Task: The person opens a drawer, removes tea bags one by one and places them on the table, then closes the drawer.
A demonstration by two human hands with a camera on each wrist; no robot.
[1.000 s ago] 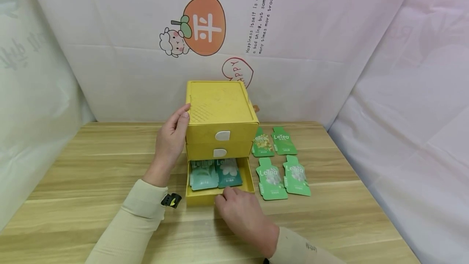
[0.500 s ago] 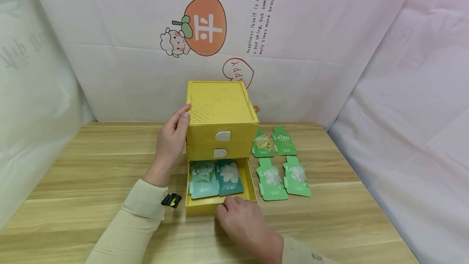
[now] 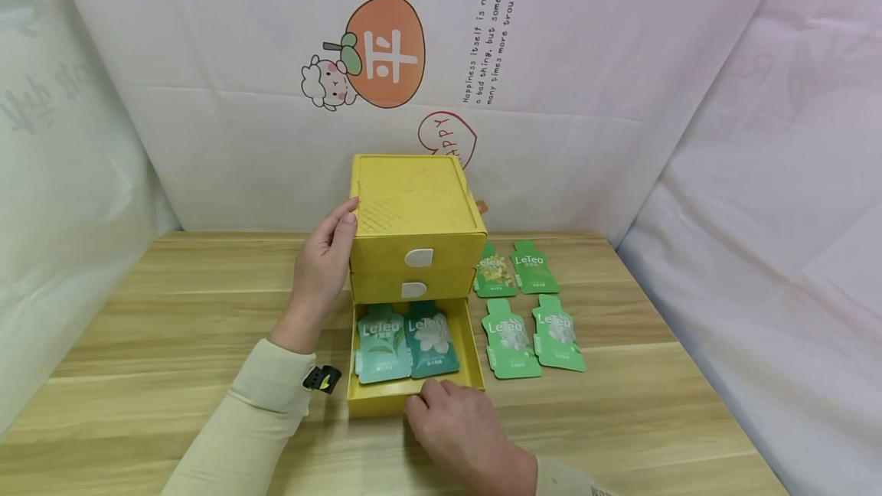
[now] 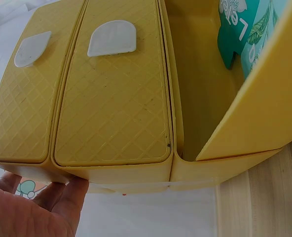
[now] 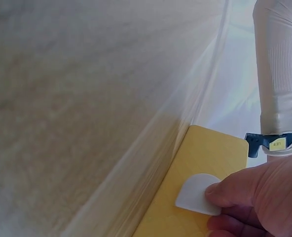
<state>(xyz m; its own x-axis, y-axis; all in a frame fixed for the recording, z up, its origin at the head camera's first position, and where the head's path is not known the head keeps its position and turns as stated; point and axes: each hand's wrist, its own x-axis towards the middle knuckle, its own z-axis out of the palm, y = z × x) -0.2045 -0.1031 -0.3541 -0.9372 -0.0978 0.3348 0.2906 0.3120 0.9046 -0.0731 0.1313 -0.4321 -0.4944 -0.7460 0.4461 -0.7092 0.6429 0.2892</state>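
A yellow three-drawer box (image 3: 418, 194) stands on the table, its bottom drawer (image 3: 471, 343) pulled out toward me. Two teal LeTea sachets (image 3: 383, 350) lie side by side in that drawer. My left hand (image 3: 322, 270) rests against the box's left side, fingers extended along it; the left wrist view also shows these fingers (image 4: 72, 197) at the side wall. At the drawer front, my right hand (image 3: 458, 423) pinches the white pull tab (image 5: 198, 192) between thumb and fingers. In the head view that tab is hidden behind the hand.
Several green LeTea sachets (image 3: 513, 347) lie flat on the wooden table (image 3: 620, 419), right of the box. The two upper drawers are closed, each with a white tab (image 3: 418, 257). A white printed cloth (image 3: 565, 151) hangs close behind the box.
The bottom drawer has slid farther out toward me with my right hand on its front, showing more of the teal sachets. My left hand has stayed on the box's side.
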